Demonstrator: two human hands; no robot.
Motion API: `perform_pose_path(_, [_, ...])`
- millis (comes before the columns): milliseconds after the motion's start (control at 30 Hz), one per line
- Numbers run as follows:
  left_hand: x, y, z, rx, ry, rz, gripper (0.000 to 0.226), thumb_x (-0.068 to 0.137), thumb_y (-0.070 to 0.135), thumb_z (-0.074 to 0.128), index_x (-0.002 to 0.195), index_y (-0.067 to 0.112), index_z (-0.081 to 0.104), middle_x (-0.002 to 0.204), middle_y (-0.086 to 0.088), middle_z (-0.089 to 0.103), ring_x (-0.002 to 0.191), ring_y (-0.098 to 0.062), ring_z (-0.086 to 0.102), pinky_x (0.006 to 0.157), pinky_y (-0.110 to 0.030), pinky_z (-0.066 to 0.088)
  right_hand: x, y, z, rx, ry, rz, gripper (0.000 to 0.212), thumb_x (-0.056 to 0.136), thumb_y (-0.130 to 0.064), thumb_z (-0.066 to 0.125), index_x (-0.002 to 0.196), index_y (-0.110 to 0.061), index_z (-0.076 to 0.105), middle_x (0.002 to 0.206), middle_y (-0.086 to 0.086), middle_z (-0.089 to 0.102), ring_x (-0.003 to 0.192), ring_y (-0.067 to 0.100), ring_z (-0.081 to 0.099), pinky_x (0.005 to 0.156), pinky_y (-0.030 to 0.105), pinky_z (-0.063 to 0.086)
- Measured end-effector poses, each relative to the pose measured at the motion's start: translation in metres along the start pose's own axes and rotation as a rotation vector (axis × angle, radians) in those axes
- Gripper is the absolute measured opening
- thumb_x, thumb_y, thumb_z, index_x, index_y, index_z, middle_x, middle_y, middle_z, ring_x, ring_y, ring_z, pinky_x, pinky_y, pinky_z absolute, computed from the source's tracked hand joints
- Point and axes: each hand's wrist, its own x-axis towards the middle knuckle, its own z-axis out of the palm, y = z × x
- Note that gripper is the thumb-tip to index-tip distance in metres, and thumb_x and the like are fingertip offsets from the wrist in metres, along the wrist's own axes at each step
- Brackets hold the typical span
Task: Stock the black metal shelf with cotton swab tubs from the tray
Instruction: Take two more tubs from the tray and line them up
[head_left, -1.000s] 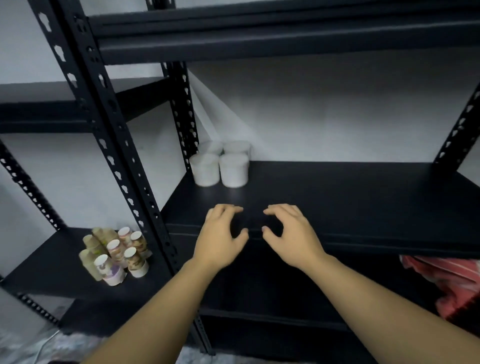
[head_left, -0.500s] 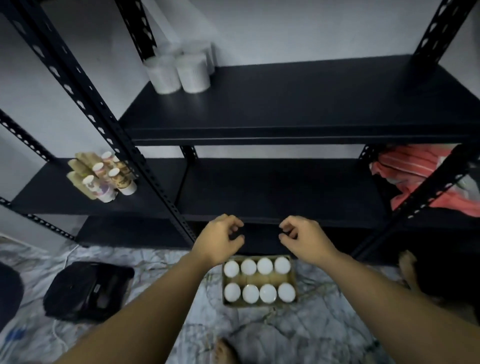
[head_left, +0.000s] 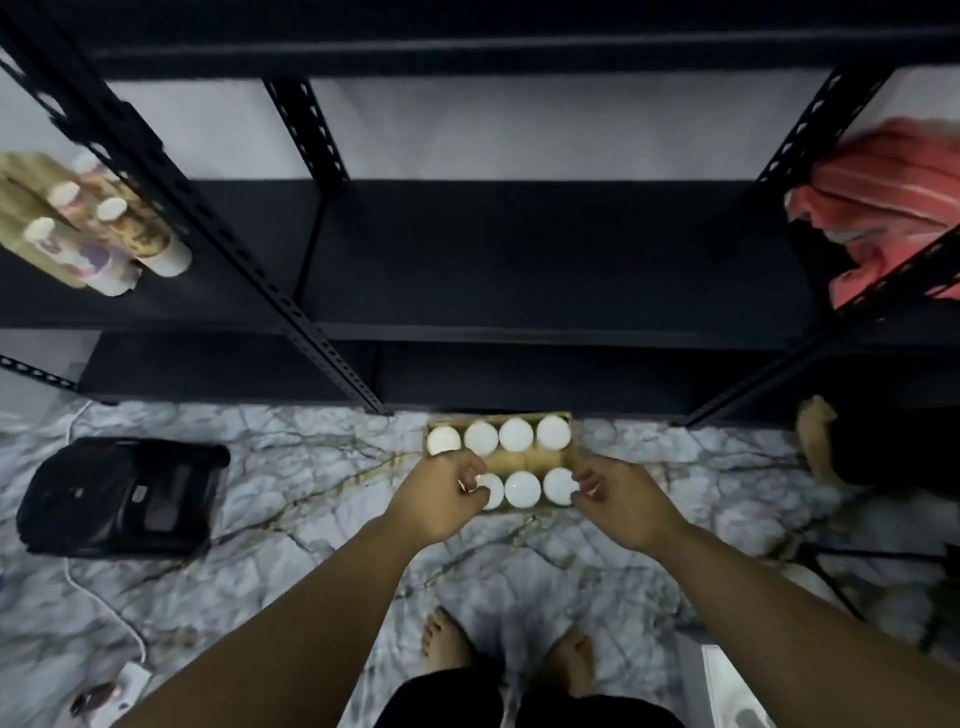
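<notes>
A cardboard tray (head_left: 574, 451) lies on the marble floor just in front of the black metal shelf (head_left: 519, 330). It holds several white-lidded cotton swab tubs (head_left: 516, 435) in two rows. My left hand (head_left: 441, 501) hovers over the tray's front left corner, its curled fingers at the front-left tub (head_left: 492, 492) and hiding part of that row. My right hand (head_left: 621, 501) is at the front right corner, fingertips touching the front-right tub (head_left: 558, 484). Neither hand has lifted anything.
Several bottles (head_left: 88, 228) stand on the left shelf unit, and a red striped cloth (head_left: 883, 208) lies on the right. A black bag (head_left: 119, 499) and a white cable (head_left: 104, 608) are on the floor at left. My bare feet (head_left: 447, 644) are below the tray.
My view has swung down from the upper shelf, with its tubs, to the floor. Both hands have dropped from the shelf edge to the tray's front row.
</notes>
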Motion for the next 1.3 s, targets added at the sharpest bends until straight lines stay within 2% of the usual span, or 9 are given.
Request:
perform_pose_path(133, [0.051, -0.06, 0.055, -0.024, 0.0, -0.02, 0.026, 0.084, 0.032, 0.071, 0.109, 0.028, 0.067, 0.097, 0.009, 0.064, 0.083, -0.013, 0.063, 0.07, -0.022, 0.047, 0.052, 0.046, 0.065, 0.033, 0.008, 0.021, 0.023, 0.087, -0.026, 0.073, 0.107, -0.02, 0.065, 0.093, -0.013, 0.061, 0.089, 0.02, 0.064, 0.082, 0.041, 0.055])
perform_pose_path(333, [0.157, -0.166, 0.153, 0.023, 0.035, -0.064, 0.046, 0.082, 0.045, 0.07, 0.124, 0.03, 0.061, 0.114, 0.007, 0.057, 0.101, -0.013, 0.06, 0.089, -0.031, 0.052, 0.169, 0.128, 0.168, -0.1, 0.047, 0.053, 0.041, 0.086, -0.039, 0.07, 0.123, -0.023, 0.062, 0.114, 0.001, 0.065, 0.103, 0.024, 0.063, 0.082, 0.036, 0.054])
perform_pose_path(433, [0.212, -0.22, 0.204, 0.134, 0.063, -0.063, 0.055, 0.083, 0.045, 0.07, 0.133, 0.025, 0.056, 0.124, -0.001, 0.057, 0.118, -0.021, 0.054, 0.095, -0.031, 0.045, 0.226, 0.174, 0.217, -0.211, 0.024, 0.1, 0.049, 0.083, -0.051, 0.063, 0.126, -0.028, 0.057, 0.123, 0.001, 0.063, 0.116, 0.029, 0.057, 0.088, 0.039, 0.052])
perform_pose_path(567, [0.266, -0.275, 0.26, 0.203, 0.052, -0.08, 0.069, 0.084, 0.042, 0.073, 0.144, 0.021, 0.047, 0.14, -0.006, 0.047, 0.13, -0.027, 0.045, 0.11, -0.04, 0.039, 0.281, 0.225, 0.267, -0.259, 0.0, 0.103, 0.063, 0.086, -0.046, 0.071, 0.141, -0.023, 0.049, 0.145, 0.003, 0.046, 0.135, 0.029, 0.038, 0.109, 0.04, 0.036])
perform_pose_path(700, [0.299, -0.312, 0.298, 0.336, 0.054, -0.086, 0.084, 0.077, 0.051, 0.071, 0.149, 0.026, 0.036, 0.143, -0.003, 0.046, 0.135, -0.029, 0.041, 0.121, -0.056, 0.02, 0.316, 0.259, 0.298, -0.305, 0.028, 0.024, 0.075, 0.077, -0.051, 0.077, 0.139, -0.023, 0.048, 0.144, 0.003, 0.045, 0.134, 0.027, 0.038, 0.109, 0.041, 0.035])
perform_pose_path(833, [0.312, -0.324, 0.308, 0.424, 0.114, -0.033, 0.091, 0.067, 0.06, 0.069, 0.146, 0.029, 0.036, 0.134, -0.003, 0.049, 0.13, -0.029, 0.043, 0.121, -0.057, 0.014, 0.331, 0.266, 0.311, -0.54, 0.002, 0.02, 0.094, 0.066, -0.066, 0.075, 0.144, -0.024, 0.041, 0.141, 0.001, 0.048, 0.129, 0.027, 0.043, 0.103, 0.047, 0.034])
perform_pose_path(1000, [0.312, -0.313, 0.29, 0.47, 0.096, -0.015, 0.099, 0.059, 0.065, 0.072, 0.144, 0.026, 0.04, 0.13, -0.006, 0.05, 0.127, -0.031, 0.045, 0.122, -0.055, 0.008, 0.327, 0.248, 0.304, -0.48, -0.005, 0.08, 0.115, 0.063, -0.059, 0.077, 0.156, -0.016, 0.024, 0.148, 0.009, 0.04, 0.135, 0.033, 0.038, 0.106, 0.05, 0.034])
perform_pose_path(1167, [0.272, -0.27, 0.24, 0.152, 0.16, -0.001, 0.096, 0.053, 0.054, 0.082, 0.138, 0.025, 0.047, 0.124, 0.0, 0.038, 0.115, -0.025, 0.046, 0.099, -0.034, 0.045, 0.289, 0.208, 0.25, -0.273, 0.101, 0.098, 0.122, 0.057, -0.065, 0.07, 0.157, -0.02, 0.02, 0.151, 0.003, 0.03, 0.136, 0.034, 0.039, 0.107, 0.052, 0.041])
perform_pose_path(1300, [0.22, -0.219, 0.181, 0.092, 0.196, 0.031, 0.095, 0.053, 0.06, 0.08, 0.139, 0.036, 0.049, 0.125, 0.007, 0.036, 0.117, -0.015, 0.046, 0.095, -0.031, 0.051, 0.23, 0.162, 0.19, -0.058, 0.17, 0.113, 0.091, 0.053, -0.061, 0.071, 0.136, -0.042, 0.04, 0.132, -0.008, 0.055, 0.119, 0.026, 0.057, 0.096, 0.049, 0.051])
